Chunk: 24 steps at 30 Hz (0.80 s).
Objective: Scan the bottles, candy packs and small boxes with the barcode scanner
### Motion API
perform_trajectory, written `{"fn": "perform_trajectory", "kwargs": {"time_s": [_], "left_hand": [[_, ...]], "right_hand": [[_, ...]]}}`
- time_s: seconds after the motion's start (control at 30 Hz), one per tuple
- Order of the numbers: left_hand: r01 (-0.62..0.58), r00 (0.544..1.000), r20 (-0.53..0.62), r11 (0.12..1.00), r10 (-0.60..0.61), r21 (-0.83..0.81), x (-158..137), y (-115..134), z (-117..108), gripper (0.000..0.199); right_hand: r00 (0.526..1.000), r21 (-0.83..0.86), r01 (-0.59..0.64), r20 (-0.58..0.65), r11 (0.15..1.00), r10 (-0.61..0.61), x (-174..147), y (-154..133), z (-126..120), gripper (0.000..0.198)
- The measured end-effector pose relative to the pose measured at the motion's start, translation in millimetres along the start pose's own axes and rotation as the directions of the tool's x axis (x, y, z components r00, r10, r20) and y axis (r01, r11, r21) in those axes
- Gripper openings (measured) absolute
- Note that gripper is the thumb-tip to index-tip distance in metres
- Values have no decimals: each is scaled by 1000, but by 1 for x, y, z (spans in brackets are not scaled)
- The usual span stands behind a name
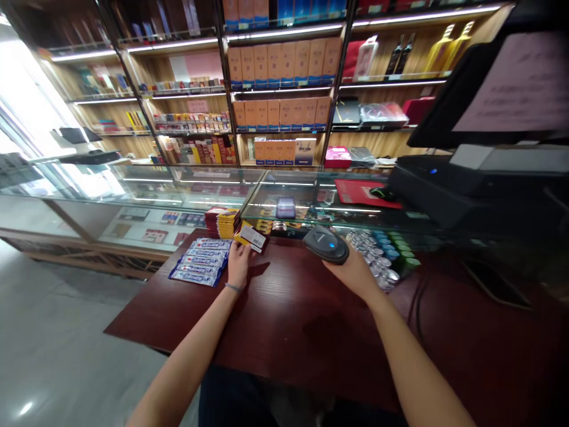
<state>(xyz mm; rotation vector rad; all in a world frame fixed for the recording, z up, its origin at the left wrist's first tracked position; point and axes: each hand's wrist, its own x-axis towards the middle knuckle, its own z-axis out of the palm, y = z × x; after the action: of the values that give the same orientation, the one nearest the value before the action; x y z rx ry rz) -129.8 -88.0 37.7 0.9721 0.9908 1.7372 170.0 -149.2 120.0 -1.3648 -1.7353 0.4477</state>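
Observation:
My left hand (239, 264) grips a small yellow and dark red packet (252, 236), its white barcode label turned up. A barcode scanner (326, 244), black with a blue light, is in my right hand (353, 271), raised over the table to the right of the packet. Beside my left hand lie several blue and white packs (201, 261) in a row. Just behind them rises a stack of yellow and dark red packets (221, 222), similar to the held one.
Silver, blue and green cans (376, 258) stand right of the scanner on the dark red table (284, 320). A glass display counter (191, 184) runs behind. At the right are a monitor (502, 89), a black machine (453, 190) and a phone-like flat object (495, 283).

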Motion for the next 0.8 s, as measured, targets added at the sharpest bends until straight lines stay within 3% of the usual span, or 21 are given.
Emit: {"fn": "perform_trajectory", "kwargs": {"time_s": [0.07, 0.13, 0.27, 0.37, 0.47, 0.53, 0.57, 0.67, 0.8], "left_hand": [[-97, 994, 69, 974, 85, 205, 2, 3, 9, 35], [-201, 976, 160, 890, 147, 408, 3, 7, 24, 27], [-403, 909, 384, 577, 163, 710, -4, 8, 71, 17], [-557, 819, 572, 290, 40, 778, -14, -4, 110, 20], [-728, 676, 732, 81, -83, 681, -22, -24, 141, 21], [-805, 587, 799, 14, -129, 594, -26, -36, 156, 18], [-821, 565, 812, -8, -144, 570, -27, -42, 161, 17], [-830, 555, 814, -49, -171, 556, -27, -58, 172, 20], [-829, 555, 811, -36, -185, 559, -23, -76, 181, 27]], "right_hand": [[998, 43, -9, -67, 999, 11, 3, 4, -15, 43], [989, 79, -28, -143, 996, 39, 5, 7, -30, 40], [962, 181, -76, -244, 981, 120, 5, 15, -58, 29], [951, 267, -128, -240, 955, 195, 2, 21, -76, 23], [951, 303, -133, -229, 944, 207, -2, 26, -89, 26], [950, 304, -140, -228, 942, 215, -4, 29, -97, 26], [948, 312, -148, -226, 938, 225, -5, 31, -99, 26], [943, 346, -159, -226, 925, 246, -7, 37, -106, 28], [937, 359, -160, -238, 920, 256, -8, 45, -112, 29]]}}
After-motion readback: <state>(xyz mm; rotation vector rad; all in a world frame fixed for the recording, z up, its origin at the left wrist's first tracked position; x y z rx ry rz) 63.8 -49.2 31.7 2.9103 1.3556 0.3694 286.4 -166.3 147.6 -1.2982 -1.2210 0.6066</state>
